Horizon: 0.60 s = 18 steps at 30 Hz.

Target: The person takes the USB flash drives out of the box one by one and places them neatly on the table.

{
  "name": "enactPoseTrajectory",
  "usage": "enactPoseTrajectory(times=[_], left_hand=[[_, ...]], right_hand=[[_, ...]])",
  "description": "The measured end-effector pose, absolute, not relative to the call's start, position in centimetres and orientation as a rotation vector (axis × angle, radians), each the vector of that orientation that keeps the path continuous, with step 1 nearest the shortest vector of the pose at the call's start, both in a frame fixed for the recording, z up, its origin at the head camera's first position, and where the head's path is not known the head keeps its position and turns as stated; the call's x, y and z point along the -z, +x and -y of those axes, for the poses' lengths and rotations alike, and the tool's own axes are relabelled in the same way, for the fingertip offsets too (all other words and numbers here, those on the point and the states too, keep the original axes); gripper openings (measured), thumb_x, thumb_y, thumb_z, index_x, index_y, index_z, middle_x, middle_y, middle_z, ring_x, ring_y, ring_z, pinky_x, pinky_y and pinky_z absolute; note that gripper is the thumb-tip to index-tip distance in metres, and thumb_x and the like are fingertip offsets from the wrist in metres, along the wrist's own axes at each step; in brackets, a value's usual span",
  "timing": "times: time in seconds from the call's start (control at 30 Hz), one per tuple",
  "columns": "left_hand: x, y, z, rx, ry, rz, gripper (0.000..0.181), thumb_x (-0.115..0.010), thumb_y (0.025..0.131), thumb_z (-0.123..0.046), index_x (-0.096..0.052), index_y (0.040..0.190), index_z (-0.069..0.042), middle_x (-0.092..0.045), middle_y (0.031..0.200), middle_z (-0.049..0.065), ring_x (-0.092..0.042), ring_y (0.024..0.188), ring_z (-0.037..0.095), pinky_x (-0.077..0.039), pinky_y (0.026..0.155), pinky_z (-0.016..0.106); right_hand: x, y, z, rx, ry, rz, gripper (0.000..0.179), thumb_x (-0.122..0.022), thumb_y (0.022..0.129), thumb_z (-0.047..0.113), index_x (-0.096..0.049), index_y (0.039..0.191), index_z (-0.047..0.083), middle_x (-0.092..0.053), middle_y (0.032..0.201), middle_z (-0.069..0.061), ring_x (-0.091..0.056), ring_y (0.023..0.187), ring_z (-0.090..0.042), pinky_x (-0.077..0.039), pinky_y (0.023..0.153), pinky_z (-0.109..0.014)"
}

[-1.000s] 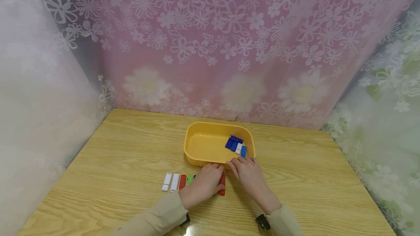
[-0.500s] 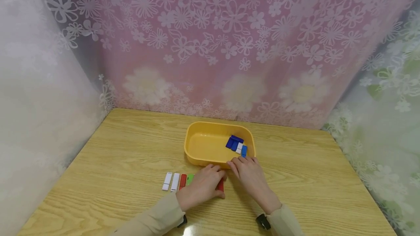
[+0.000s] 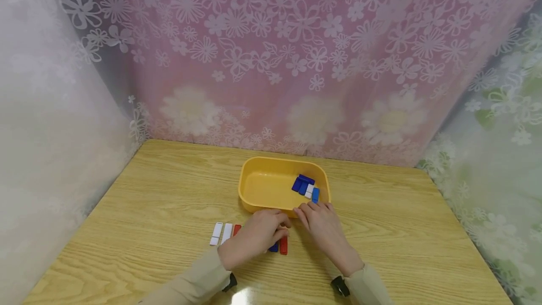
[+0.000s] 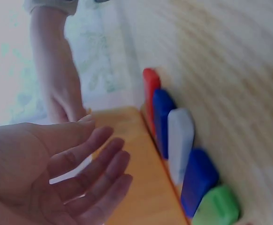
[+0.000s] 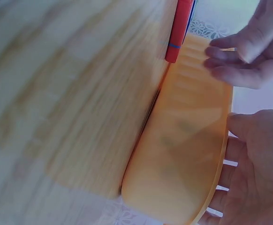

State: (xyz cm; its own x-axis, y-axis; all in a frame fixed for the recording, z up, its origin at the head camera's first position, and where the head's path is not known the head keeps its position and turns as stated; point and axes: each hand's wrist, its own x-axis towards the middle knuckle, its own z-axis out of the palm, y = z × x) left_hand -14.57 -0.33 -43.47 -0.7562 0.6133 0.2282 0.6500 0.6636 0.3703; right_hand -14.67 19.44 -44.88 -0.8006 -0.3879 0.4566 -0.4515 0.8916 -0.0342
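Observation:
My left hand [image 3: 256,232] hovers over a row of small flat bars, perhaps USB sticks, in front of a yellow plastic basin [image 3: 242,194]. Its fingers are loosely bent and hold nothing. At the row's right end lie a red bar [image 3: 284,244] and a blue bar [image 3: 274,247]. The left wrist view also shows a white bar [image 4: 180,140], another blue bar [image 4: 200,180] and a green bar [image 4: 218,206] beside the basin's wall. My right hand [image 3: 323,227] grips the basin's near rim at the right, its thumb outside and its fingers over the edge.
Inside the basin, at the right, lie dark blue bars [image 3: 302,185], a white bar [image 3: 309,191] and a lighter blue bar [image 3: 315,195]. Two white bars [image 3: 216,233] form the row's left end. Floral curtains [image 3: 271,60] border the wooden table [image 3: 169,192].
My left hand pressed near the red bar, then drew left and lifted away, uncovering the red and blue bars. The red bar has shifted slightly left. My right hand stays on the rim.

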Motion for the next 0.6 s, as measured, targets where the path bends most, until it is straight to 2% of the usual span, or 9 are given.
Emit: enactPoseTrajectory(times=[0.17, 0.33, 0.43, 0.53, 0.6], left_hand=[[42.4, -15.1, 1.3, 0.816, -1.004, 2.697, 0.010, -0.069, 0.099, -0.022, -0.075, 0.100, -0.015, -0.070, 0.089, -0.005, -0.060, 0.071, 0.002, -0.047, 0.061, 0.014], [41.8, -15.8, 2.4, 0.866, -0.887, 2.585, 0.014, -0.065, 0.101, -0.022, -0.071, 0.108, -0.012, -0.070, 0.094, -0.001, -0.064, 0.076, 0.009, -0.051, 0.063, 0.019], [41.7, -16.2, 3.2, 0.849, -0.839, 2.563, 0.020, -0.063, 0.102, -0.023, -0.068, 0.117, -0.010, -0.071, 0.104, 0.003, -0.066, 0.087, 0.017, -0.056, 0.070, 0.027], [41.7, -16.5, 4.0, 0.798, -0.863, 2.575, 0.031, -0.060, 0.104, -0.026, -0.063, 0.129, -0.007, -0.069, 0.120, 0.008, -0.065, 0.107, 0.025, -0.057, 0.086, 0.037], [41.9, -16.6, 4.5, 0.746, -0.900, 2.597, 0.037, -0.058, 0.105, -0.029, -0.060, 0.134, -0.006, -0.066, 0.128, 0.010, -0.062, 0.119, 0.028, -0.053, 0.097, 0.042]], right_hand=[[44.8, -14.8, -19.4, -0.198, 0.608, 2.611, 0.017, -0.068, 0.098, 0.025, -0.070, 0.086, 0.013, -0.067, 0.078, 0.000, -0.062, 0.073, -0.026, -0.047, 0.073, -0.041], [44.7, -14.8, -19.3, -0.180, 0.600, 2.623, 0.019, -0.067, 0.098, 0.026, -0.071, 0.086, 0.012, -0.068, 0.079, -0.001, -0.063, 0.075, -0.027, -0.047, 0.073, -0.041], [44.6, -14.7, -19.3, -0.183, 0.595, 2.637, 0.020, -0.067, 0.099, 0.027, -0.071, 0.086, 0.012, -0.068, 0.079, 0.000, -0.064, 0.075, -0.026, -0.047, 0.073, -0.041], [44.5, -14.7, -19.2, -0.189, 0.589, 2.652, 0.020, -0.065, 0.100, 0.027, -0.071, 0.087, 0.013, -0.068, 0.080, 0.000, -0.064, 0.076, -0.026, -0.047, 0.074, -0.042], [44.5, -14.6, -19.3, -0.189, 0.584, 2.661, 0.020, -0.065, 0.100, 0.028, -0.071, 0.088, 0.013, -0.068, 0.081, 0.000, -0.063, 0.077, -0.026, -0.047, 0.074, -0.042]])
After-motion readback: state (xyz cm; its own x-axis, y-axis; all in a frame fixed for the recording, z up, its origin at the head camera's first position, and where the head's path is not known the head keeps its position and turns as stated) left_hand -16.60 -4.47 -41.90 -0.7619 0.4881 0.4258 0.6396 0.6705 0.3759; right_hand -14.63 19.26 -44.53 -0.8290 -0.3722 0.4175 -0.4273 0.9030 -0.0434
